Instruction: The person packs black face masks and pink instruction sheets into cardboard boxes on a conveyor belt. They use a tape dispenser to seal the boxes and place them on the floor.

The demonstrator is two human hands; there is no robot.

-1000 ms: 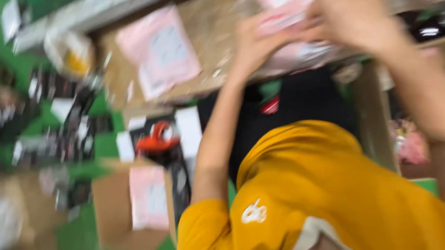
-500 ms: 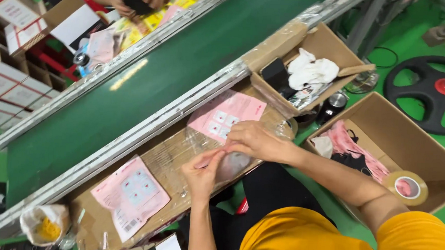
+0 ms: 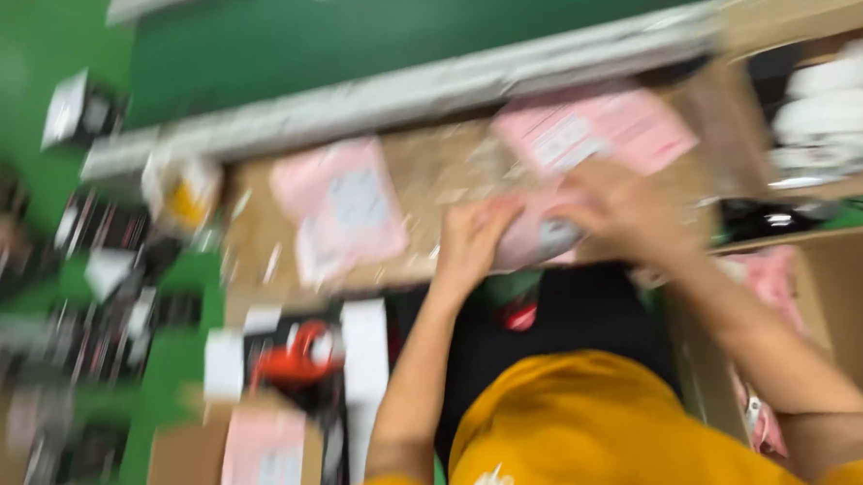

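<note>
Between both hands, a pink packet lies at the near edge of the cardboard worktop; the left hand and right hand pinch its ends. Left of them lies another pink mailer, bare cardboard between; beyond runs the green conveyor belt.
</note>
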